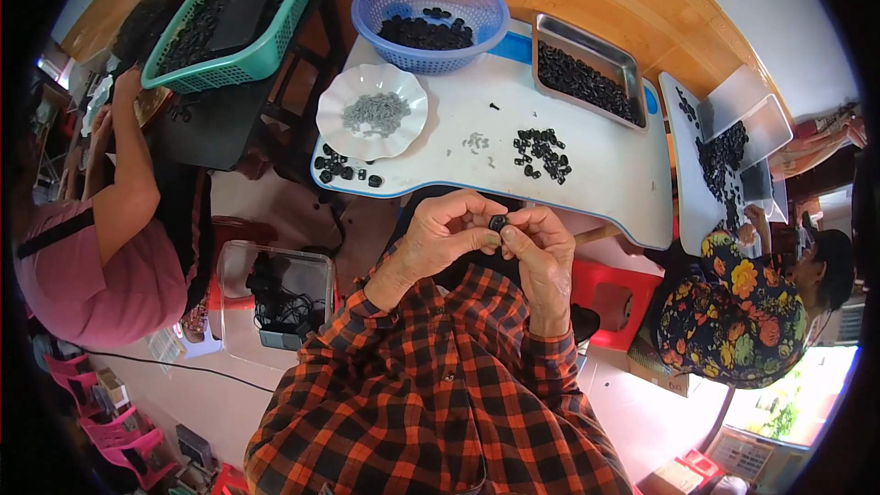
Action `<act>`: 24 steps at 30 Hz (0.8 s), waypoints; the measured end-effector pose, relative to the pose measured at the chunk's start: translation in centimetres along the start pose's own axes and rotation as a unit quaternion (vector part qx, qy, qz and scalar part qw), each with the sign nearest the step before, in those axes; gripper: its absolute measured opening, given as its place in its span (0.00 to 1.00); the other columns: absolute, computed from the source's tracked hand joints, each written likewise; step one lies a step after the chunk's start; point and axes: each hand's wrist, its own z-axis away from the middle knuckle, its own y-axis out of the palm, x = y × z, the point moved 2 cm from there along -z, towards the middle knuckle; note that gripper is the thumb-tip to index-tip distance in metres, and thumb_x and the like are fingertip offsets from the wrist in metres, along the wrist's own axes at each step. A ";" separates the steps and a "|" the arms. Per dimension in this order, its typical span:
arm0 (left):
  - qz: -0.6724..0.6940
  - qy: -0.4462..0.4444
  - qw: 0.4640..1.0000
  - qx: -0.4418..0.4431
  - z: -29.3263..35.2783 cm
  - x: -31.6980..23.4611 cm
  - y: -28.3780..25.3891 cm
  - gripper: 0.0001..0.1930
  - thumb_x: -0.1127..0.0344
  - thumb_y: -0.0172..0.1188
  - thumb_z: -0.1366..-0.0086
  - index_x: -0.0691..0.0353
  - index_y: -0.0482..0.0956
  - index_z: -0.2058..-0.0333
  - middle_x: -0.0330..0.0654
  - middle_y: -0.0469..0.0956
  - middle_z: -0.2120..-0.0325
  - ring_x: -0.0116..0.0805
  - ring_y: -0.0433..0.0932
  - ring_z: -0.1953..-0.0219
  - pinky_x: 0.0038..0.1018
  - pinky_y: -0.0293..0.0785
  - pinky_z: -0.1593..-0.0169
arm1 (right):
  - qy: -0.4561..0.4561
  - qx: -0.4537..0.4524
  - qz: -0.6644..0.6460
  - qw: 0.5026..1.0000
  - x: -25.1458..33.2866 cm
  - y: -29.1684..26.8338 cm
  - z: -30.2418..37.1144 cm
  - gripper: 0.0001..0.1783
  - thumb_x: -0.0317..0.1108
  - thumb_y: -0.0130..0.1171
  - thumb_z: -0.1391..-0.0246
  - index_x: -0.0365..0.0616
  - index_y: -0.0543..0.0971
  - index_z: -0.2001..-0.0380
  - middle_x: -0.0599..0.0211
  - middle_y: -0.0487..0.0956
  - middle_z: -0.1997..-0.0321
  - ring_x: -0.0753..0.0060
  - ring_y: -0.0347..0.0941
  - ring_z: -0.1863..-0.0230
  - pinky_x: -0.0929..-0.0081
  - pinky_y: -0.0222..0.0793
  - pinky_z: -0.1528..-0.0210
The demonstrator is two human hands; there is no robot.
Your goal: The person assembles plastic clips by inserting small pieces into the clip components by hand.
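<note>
Between the fingertips of both hands, above my lap at the table's near edge, is a small black plastic part (498, 223). My left hand (447, 236) pinches it from one side, and my right hand (539, 246) presses on it from the other. Beyond them on the white table (431, 165) lies a loose group of small black parts (543, 154). A few small translucent grey pieces (476, 141) are scattered beside that group. More grey pieces (376, 115) fill the middle of a white scalloped plate (335, 133), with black parts (339, 167) at its near side.
A blue basket (500, 9) and a metal tray (632, 69), both holding black parts, stand at the table's back. A green basket (247, 69) is at left. One person (110, 257) sits left, another (733, 312) right. A clear bin (234, 312) with cables sits below.
</note>
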 end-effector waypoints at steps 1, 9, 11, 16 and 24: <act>0.003 -0.006 1.000 0.001 0.2 0.1 0.1 0.15 0.80 0.63 0.44 0.72 0.77 0.57 0.40 0.76 0.69 0.25 0.79 0.70 0.20 0.79 0.66 | -0.002 0.006 -0.003 1.000 0.0 -0.1 0.1 0.05 0.23 0.60 0.47 0.36 0.77 0.65 0.69 0.78 0.71 0.84 0.69 0.73 0.86 0.66 0.69; -0.071 0.043 0.997 0.006 1.3 -0.7 0.5 0.15 0.81 0.63 0.45 0.70 0.78 0.56 0.39 0.74 0.69 0.24 0.77 0.69 0.19 0.79 0.66 | 0.024 0.038 -0.014 0.999 -0.3 -0.4 0.5 0.05 0.21 0.58 0.49 0.39 0.76 0.67 0.70 0.77 0.72 0.84 0.70 0.73 0.86 0.66 0.70; -0.058 0.043 0.997 0.003 1.3 -0.6 0.5 0.15 0.82 0.63 0.45 0.69 0.78 0.57 0.38 0.73 0.70 0.23 0.77 0.70 0.19 0.79 0.67 | 0.025 0.042 -0.021 0.999 -0.5 -0.4 0.4 0.05 0.21 0.59 0.49 0.40 0.76 0.67 0.71 0.77 0.72 0.84 0.70 0.73 0.86 0.66 0.70; -0.061 0.030 0.998 -0.002 1.3 -0.9 0.6 0.15 0.81 0.64 0.46 0.70 0.78 0.58 0.38 0.73 0.71 0.23 0.77 0.71 0.20 0.80 0.66 | 0.031 0.044 -0.038 0.998 -0.3 -0.3 0.3 0.06 0.20 0.59 0.49 0.40 0.76 0.67 0.71 0.77 0.72 0.84 0.70 0.74 0.86 0.65 0.71; -0.049 0.020 0.999 0.000 0.7 -0.5 1.1 0.15 0.82 0.64 0.47 0.71 0.78 0.58 0.39 0.74 0.71 0.24 0.77 0.71 0.20 0.81 0.66 | 0.024 0.052 -0.048 0.997 -0.5 -1.2 0.3 0.06 0.21 0.60 0.49 0.41 0.76 0.67 0.72 0.77 0.72 0.85 0.69 0.73 0.87 0.65 0.72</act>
